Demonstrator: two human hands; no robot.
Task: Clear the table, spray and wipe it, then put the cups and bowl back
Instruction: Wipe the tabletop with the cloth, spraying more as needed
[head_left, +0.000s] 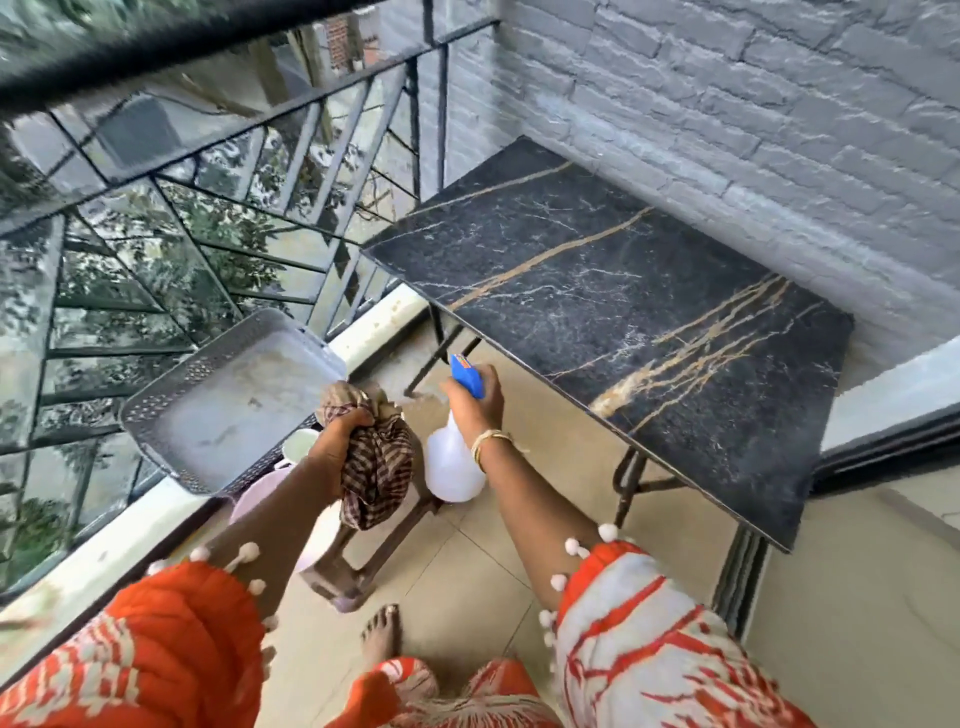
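The black marble table (613, 291) with gold veins stands against the brick wall, its top bare. My right hand (475, 402) grips a white spray bottle (452, 462) with a blue trigger head, held in the air just left of the table's near edge. My left hand (340, 434) clutches a bunched brown checked cloth (376, 467). Below that hand a white cup (301, 447) and a pale pink bowl (254, 499) sit on a low brown stool (358, 561), partly hidden by my left arm.
A grey perforated tray (228, 400) rests tilted over the stool by the balcony railing (218, 171). The grey brick wall (727, 104) backs the table. Beige floor tiles (498, 561) lie underfoot, and a sliding-door frame (883, 431) is at the right.
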